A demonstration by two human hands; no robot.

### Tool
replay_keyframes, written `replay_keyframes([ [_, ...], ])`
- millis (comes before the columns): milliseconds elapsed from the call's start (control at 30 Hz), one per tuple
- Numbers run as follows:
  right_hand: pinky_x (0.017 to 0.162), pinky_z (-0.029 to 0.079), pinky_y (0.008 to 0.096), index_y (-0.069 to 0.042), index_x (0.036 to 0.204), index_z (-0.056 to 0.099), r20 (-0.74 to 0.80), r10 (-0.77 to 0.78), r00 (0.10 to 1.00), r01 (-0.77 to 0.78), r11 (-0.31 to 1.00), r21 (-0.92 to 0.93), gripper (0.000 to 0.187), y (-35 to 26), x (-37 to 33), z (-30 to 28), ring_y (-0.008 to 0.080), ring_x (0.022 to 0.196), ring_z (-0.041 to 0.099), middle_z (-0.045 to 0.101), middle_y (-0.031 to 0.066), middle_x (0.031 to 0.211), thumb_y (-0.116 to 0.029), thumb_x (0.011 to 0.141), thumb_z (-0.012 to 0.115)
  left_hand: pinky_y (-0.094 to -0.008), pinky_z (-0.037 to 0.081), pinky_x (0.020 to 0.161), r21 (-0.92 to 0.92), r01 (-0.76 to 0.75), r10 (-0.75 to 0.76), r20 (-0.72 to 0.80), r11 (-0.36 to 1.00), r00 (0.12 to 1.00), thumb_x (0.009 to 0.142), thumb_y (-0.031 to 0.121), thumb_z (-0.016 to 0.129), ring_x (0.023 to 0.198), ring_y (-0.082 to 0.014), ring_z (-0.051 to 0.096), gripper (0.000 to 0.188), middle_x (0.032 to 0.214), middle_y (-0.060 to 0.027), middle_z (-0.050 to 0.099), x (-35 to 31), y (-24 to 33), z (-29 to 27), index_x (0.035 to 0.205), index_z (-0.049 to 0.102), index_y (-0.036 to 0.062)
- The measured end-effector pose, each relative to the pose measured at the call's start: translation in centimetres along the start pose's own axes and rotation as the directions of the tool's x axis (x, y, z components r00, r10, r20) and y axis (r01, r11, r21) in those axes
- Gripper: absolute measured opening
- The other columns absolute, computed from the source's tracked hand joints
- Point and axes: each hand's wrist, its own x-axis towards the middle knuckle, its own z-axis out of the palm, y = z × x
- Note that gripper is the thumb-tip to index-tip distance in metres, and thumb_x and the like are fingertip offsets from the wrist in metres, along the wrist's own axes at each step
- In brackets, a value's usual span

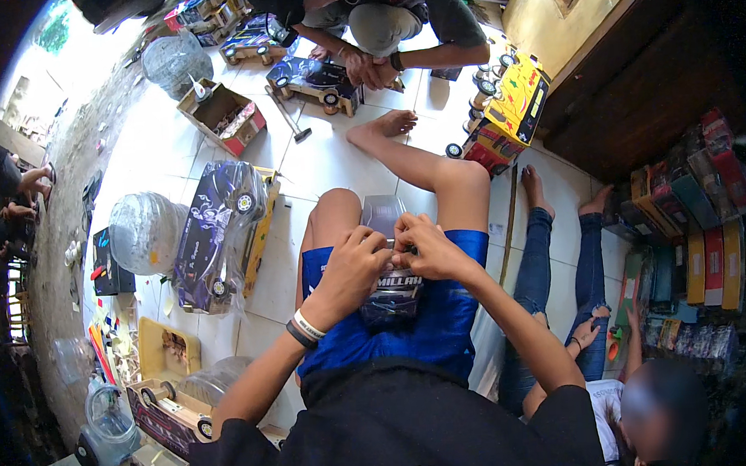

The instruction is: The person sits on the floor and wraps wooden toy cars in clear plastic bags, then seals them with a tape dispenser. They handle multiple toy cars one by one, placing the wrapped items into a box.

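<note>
A dark toy truck [392, 304] with white lettering and a shiny surface lies lengthwise in my lap, between my thighs. Its far grey end [383, 208] reaches past my fingers toward my knees. My left hand [356, 264] rests over the toy's left side, fingers curled and tips pressed together. From the right, my right hand [429, 248] meets it in a pinch over the middle of the toy. Whatever the fingertips hold there is too small or too covered to make out.
A plastic-wrapped toy truck [218, 234] stands left of my legs, beside a clear jar [144, 234]. Farther off are a hammer [289, 118], an open box [220, 114] and a yellow toy truck [506, 109]. One person crouches ahead; another's jeans-clad legs [533, 266] stretch along my right.
</note>
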Motion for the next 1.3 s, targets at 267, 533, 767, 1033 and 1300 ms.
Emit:
replay_keyframes([
  [267, 0.099, 0.044, 0.0474, -0.004, 0.087, 0.077, -0.129, 0.004, 0.992, 0.004, 0.998, 0.063, 0.017, 0.8, 0.0, 1.2, 0.0333, 0.116, 0.055, 0.062, 0.0088, 0.120, -0.021, 0.086, 0.081, -0.0466, 0.048, 0.100, -0.170, 0.159, -0.185, -0.151, 0.973, 0.971, 0.079, 0.000, 0.076, 0.113, -0.0365, 0.060, 0.017, 0.118, -0.0166, 0.061, 0.2, 0.3, 1.7, 0.095, 0.074, 0.0004],
  [533, 0.106, 0.045, 0.0483, -0.007, 0.092, 0.077, -0.371, 0.037, 0.928, 0.005, 0.994, 0.110, 0.018, 0.3, -1.7, 2.1, 0.0340, 0.127, 0.059, 0.065, 0.0137, 0.130, -0.022, 0.086, 0.084, -0.0476, 0.046, 0.100, -0.289, 0.401, -0.412, 0.027, 0.869, 0.911, 0.081, 0.009, 0.082, 0.119, -0.0356, 0.058, 0.007, 0.123, -0.0150, 0.062, 0.9, -1.4, 2.5, 0.082, 0.079, 0.0031],
  [767, 0.081, 0.059, 0.0384, -0.008, 0.099, 0.078, -0.394, 0.245, 0.886, -0.045, 0.890, 0.453, 0.020, 0.0, -2.2, 3.7, 0.0292, 0.133, 0.062, 0.067, 0.0150, 0.134, -0.020, 0.086, 0.087, -0.0529, 0.038, 0.095, -0.207, 0.555, -0.560, 0.041, 0.806, 0.828, 0.079, 0.017, 0.081, 0.121, -0.0342, 0.054, 0.012, 0.128, -0.0117, 0.061, 1.1, -0.2, 3.0, 0.077, 0.078, 0.0048],
  [1033, 0.075, 0.058, 0.0336, -0.007, 0.099, 0.079, -0.407, 0.245, 0.880, -0.011, 0.867, 0.498, 0.018, 0.7, -1.9, 3.9, 0.0262, 0.126, 0.066, 0.065, 0.0156, 0.136, -0.015, 0.085, 0.085, -0.0481, 0.048, 0.103, -0.349, 0.493, -0.585, -0.239, 0.797, 0.775, 0.081, 0.012, 0.085, 0.125, -0.0365, 0.062, 0.021, 0.129, -0.0235, 0.063, -0.9, 0.4, 5.1, 0.089, 0.069, 0.0008],
  [1300, 0.074, 0.058, 0.0310, -0.007, 0.101, 0.079, -0.423, 0.257, 0.869, 0.010, 0.846, 0.534, 0.019, 1.6, -2.0, 4.1, 0.0214, 0.117, 0.071, 0.067, 0.0138, 0.137, -0.013, 0.084, 0.084, -0.0344, 0.057, 0.100, -0.838, 0.315, -0.767, -0.177, 0.446, 0.616, 0.088, 0.003, 0.082, 0.120, -0.0221, 0.065, 0.069, 0.133, -0.0197, 0.062, -0.9, 1.4, 6.7, 0.143, 0.041, 0.0024],
])
